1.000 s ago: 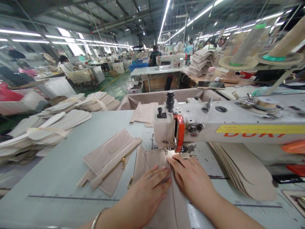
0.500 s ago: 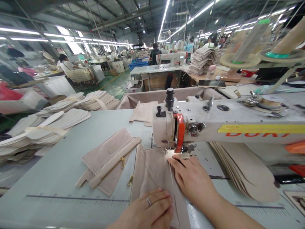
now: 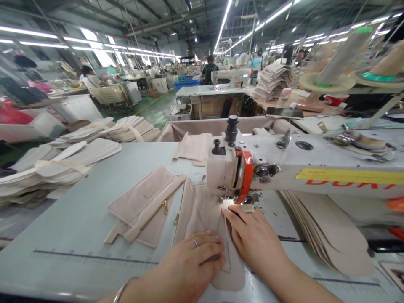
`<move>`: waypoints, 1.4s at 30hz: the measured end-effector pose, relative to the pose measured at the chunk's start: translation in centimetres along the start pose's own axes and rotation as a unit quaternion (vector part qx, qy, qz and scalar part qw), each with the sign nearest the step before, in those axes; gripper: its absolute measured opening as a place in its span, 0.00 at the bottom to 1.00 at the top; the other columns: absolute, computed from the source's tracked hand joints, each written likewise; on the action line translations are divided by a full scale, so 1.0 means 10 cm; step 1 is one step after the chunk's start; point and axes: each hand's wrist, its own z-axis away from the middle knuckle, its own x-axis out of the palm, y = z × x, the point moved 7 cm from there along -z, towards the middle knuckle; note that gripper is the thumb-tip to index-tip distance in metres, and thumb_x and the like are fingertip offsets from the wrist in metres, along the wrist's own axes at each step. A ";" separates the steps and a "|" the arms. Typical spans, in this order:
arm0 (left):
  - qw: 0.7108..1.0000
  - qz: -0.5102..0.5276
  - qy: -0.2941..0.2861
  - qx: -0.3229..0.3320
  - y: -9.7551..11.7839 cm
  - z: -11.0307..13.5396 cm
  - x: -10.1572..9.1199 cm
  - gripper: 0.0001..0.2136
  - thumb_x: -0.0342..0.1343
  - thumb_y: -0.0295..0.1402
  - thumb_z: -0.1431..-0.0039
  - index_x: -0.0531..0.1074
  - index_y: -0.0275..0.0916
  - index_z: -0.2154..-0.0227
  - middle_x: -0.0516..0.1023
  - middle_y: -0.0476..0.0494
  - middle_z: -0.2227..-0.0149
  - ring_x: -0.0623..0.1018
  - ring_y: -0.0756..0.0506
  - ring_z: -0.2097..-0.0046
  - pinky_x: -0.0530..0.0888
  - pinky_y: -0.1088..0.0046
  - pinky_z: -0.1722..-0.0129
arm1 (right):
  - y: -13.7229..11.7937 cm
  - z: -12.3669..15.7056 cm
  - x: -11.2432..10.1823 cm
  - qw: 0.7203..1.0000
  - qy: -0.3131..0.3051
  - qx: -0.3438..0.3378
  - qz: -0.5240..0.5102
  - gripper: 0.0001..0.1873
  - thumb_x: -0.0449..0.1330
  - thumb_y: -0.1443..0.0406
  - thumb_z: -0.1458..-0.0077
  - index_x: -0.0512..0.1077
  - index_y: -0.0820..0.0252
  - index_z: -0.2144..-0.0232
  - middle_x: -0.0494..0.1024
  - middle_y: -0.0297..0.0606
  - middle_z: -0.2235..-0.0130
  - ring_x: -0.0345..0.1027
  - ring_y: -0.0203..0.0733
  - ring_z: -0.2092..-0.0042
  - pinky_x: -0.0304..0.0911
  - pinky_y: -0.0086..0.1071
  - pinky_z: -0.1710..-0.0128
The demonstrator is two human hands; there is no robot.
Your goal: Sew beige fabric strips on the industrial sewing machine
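Soft beige panel [image 3: 202, 206], long axis running from the bench's [image 3: 72, 223] near edge toward the sewing machine [image 3: 284, 162].
Left: stitched fabric pieces [image 3: 139, 198]; left hand [image 3: 197, 263] flat on the panel, fingers together; right hand [image 3: 251, 231], nearer the hard metal machine, at its right side, fingers close, though I cannot tell whether they pinch; smooth round-ended sheets [image 3: 334, 235] toward the bench's right edge.

One head-worn camera faces forward and down, close over the hands [image 3: 199, 261].
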 end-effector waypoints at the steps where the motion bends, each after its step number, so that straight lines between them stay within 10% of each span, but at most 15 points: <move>1: 1.000 0.005 -0.019 -0.004 -0.02 -0.01 0.00 0.12 0.49 0.26 0.35 0.71 0.35 0.51 0.77 0.41 0.49 0.73 0.44 0.44 0.66 0.63 0.36 | 0.00 0.00 0.01 1.000 0.000 0.000 0.000 0.22 0.50 0.72 0.38 0.67 0.60 0.43 0.71 0.45 0.48 0.65 0.51 0.52 0.58 0.47 0.51; 42: 0.993 -0.028 0.027 -0.110 -1.03 -0.54 0.00 0.12 0.48 0.23 0.34 0.76 0.39 0.58 0.80 0.45 0.56 0.78 0.46 0.52 0.74 0.68 0.47 | 0.03 -0.02 0.09 0.999 -0.036 0.012 -0.010 0.25 0.51 0.71 0.39 0.64 0.65 0.40 0.70 0.47 0.45 0.63 0.56 0.48 0.62 0.51 0.48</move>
